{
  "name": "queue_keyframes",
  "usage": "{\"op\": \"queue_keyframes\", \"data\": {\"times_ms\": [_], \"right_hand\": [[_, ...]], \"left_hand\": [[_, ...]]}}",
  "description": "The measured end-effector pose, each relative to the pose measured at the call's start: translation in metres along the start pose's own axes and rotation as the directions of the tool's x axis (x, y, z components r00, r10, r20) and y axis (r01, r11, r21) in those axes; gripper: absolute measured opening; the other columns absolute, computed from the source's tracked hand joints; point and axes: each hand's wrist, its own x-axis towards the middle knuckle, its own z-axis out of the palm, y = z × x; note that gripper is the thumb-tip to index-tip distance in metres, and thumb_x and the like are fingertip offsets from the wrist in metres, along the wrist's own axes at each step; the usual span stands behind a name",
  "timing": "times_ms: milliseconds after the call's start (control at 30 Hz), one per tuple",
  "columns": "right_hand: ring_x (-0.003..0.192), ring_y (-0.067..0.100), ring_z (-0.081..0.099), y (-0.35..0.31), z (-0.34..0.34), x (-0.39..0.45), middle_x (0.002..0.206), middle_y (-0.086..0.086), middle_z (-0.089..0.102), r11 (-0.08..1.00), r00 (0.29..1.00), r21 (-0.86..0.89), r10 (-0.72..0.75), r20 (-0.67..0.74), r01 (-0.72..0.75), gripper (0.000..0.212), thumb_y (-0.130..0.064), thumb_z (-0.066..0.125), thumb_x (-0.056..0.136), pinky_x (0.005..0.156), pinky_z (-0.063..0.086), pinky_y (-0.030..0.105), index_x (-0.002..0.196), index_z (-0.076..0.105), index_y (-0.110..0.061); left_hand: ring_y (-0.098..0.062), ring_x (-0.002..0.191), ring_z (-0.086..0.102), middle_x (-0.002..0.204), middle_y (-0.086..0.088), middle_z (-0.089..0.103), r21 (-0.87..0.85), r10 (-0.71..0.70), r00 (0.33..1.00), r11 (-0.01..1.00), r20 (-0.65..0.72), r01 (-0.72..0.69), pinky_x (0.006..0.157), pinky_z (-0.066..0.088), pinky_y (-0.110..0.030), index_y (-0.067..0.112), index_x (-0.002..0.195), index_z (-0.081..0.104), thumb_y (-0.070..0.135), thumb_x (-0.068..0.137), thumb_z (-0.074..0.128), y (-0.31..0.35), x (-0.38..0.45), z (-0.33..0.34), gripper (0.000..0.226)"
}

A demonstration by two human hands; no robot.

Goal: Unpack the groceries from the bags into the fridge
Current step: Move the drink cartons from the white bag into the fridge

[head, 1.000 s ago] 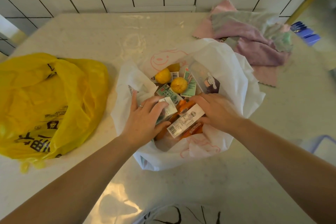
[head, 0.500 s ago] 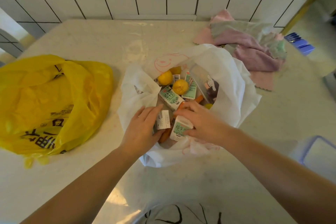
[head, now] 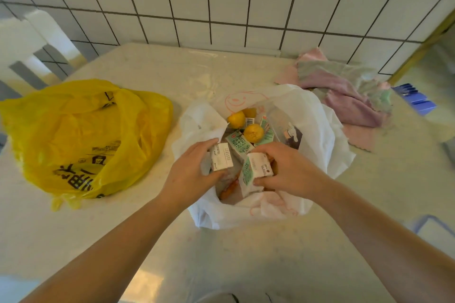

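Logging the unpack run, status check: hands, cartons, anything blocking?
Left hand grips a carton. Right hand grips another carton, both over the white bag. Nothing blocking.

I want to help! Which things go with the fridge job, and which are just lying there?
For the job: white bag, yellow bag, milk cartons in the left hand and right hand, lemons.
Just lying about: pink cloths, blue tub.

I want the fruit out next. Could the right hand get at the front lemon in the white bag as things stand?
Probably not yet: the right hand grips a carton. The lemon lies uncovered just beyond it in the open white bag, so the way looks free once the carton is put down.
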Motion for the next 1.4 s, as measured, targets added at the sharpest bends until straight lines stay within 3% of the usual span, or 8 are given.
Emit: {"op": "queue_keyframes", "data": {"times_ms": [167,267,433,600,900,1033,1167,1400], "right_hand": [[0.106,0.003,0.050,-0.036,-0.015,-0.003,0.110,-0.016,0.049,0.959,0.992,0.270,-0.063,-0.108,0.090,0.057,-0.024,0.081,0.068,0.088,0.050,0.030,0.110,0.045,-0.043],[0.101,-0.010,0.051,-0.065,-0.020,-0.002,0.109,-0.020,0.051,0.924,0.979,0.328,-0.166,-0.120,0.197,0.057,-0.023,0.081,0.068,0.082,0.050,0.016,0.103,0.045,-0.049],[0.099,-0.016,0.052,-0.121,-0.012,0.002,0.108,-0.025,0.054,0.801,0.934,0.499,-0.353,-0.056,0.332,0.061,-0.013,0.079,0.071,0.073,0.050,0.008,0.116,0.047,-0.037],[0.107,-0.008,0.052,-0.197,0.018,-0.006,0.112,-0.019,0.054,0.727,0.818,0.487,-0.573,0.044,0.483,0.063,-0.013,0.079,0.070,0.084,0.054,0.023,0.114,0.047,-0.043],[0.112,-0.001,0.051,-0.350,0.102,-0.047,0.121,-0.011,0.055,0.545,0.563,0.471,-0.818,0.118,0.693,0.064,-0.020,0.078,0.073,0.087,0.052,0.022,0.123,0.043,-0.039],[0.109,-0.013,0.047,-0.425,0.152,-0.069,0.115,-0.017,0.053,0.454,0.471,0.516,-0.876,0.109,0.726,0.064,-0.019,0.077,0.073,0.082,0.047,0.008,0.116,0.040,-0.049],[0.106,-0.010,0.049,-0.501,0.197,-0.089,0.111,-0.026,0.050,0.401,0.406,0.537,-0.907,0.115,0.742,0.061,-0.023,0.076,0.074,0.081,0.047,0.012,0.112,0.038,-0.053],[0.099,-0.016,0.049,-0.612,0.273,-0.101,0.109,-0.029,0.046,0.365,0.396,0.586,-0.915,0.080,0.724,0.063,-0.021,0.074,0.075,0.074,0.045,0.003,0.126,0.041,-0.038]], "left_hand": [[0.012,0.106,0.047,0.116,0.025,0.047,-0.231,-0.157,0.980,0.965,-0.122,0.125,0.085,0.041,-0.004,0.040,0.126,0.042,0.024,0.072,0.078,0.032,-0.023,-0.029,0.066],[0.016,0.104,0.049,0.113,0.023,0.053,-0.345,-0.267,0.929,0.923,-0.255,0.170,0.079,0.046,-0.005,0.039,0.120,0.046,0.015,0.072,0.079,0.045,-0.048,-0.050,0.063],[0.018,0.100,0.052,0.106,0.019,0.057,-0.418,-0.389,0.820,0.885,-0.420,0.206,0.068,0.048,-0.007,0.027,0.120,0.052,0.005,0.073,0.075,0.055,-0.105,-0.088,0.057],[0.007,0.105,0.055,0.109,0.010,0.060,-0.432,-0.462,0.703,0.870,-0.541,0.239,0.071,0.051,-0.012,0.027,0.117,0.054,0.007,0.072,0.075,0.053,-0.183,-0.128,0.054],[0.004,0.104,0.056,0.108,0.020,0.057,-0.400,-0.521,0.418,0.849,-0.744,0.346,0.074,0.053,-0.012,0.030,0.123,0.048,0.014,0.075,0.073,0.037,-0.323,-0.204,0.056],[0.000,0.111,0.051,0.117,0.018,0.055,-0.345,-0.496,0.410,0.854,-0.765,0.390,0.083,0.054,-0.020,0.037,0.122,0.042,0.019,0.078,0.070,0.020,-0.389,-0.252,0.056],[0.012,0.101,0.048,0.113,0.028,0.048,-0.299,-0.464,0.388,0.860,-0.797,0.414,0.074,0.049,-0.008,0.047,0.116,0.035,0.021,0.080,0.068,-0.003,-0.451,-0.306,0.055],[0.005,0.108,0.050,0.122,0.017,0.051,-0.268,-0.444,0.338,0.848,-0.830,0.457,0.083,0.048,-0.014,0.037,0.128,0.035,0.024,0.078,0.068,-0.055,-0.534,-0.390,0.061]]}}
